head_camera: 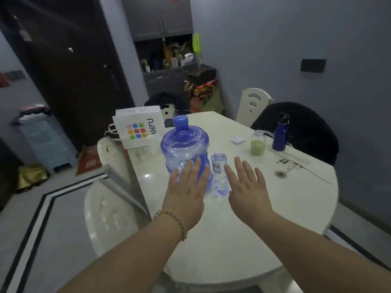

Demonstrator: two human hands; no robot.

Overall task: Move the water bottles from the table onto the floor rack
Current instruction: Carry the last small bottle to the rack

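1. The only lettering you can read well is on the white paper bag [138, 130] at the far left edge of the bench [243, 229]: turned sideways, it shows "NFU" beside a grid of coloured squares.
2. The small clear bottle [220, 174] wears a pale label with one legible character, "水"; the rest is too small to read.
3. The big blue jug [184, 153] stands upright near the middle of the bench, long axis vertical, blue cap pointing up. No writing shows on it.
4. The small clear bottle stands upright too, white cap up, just beside the jug on its right.
5. Your left hand [186, 193] is spread flat, palm down, fingers [197, 168] straight and apart, in front of the jug's lower half; you cannot tell from this view whether it touches. A bead bracelet [173, 220] sits on that wrist.
6. Your right hand [247, 191] is likewise splayed and holds nothing, just right of the small bottle.
7. Farther right stand a glass jar [258, 142] with greenish contents and a dark blue flask [280, 134], both upright.
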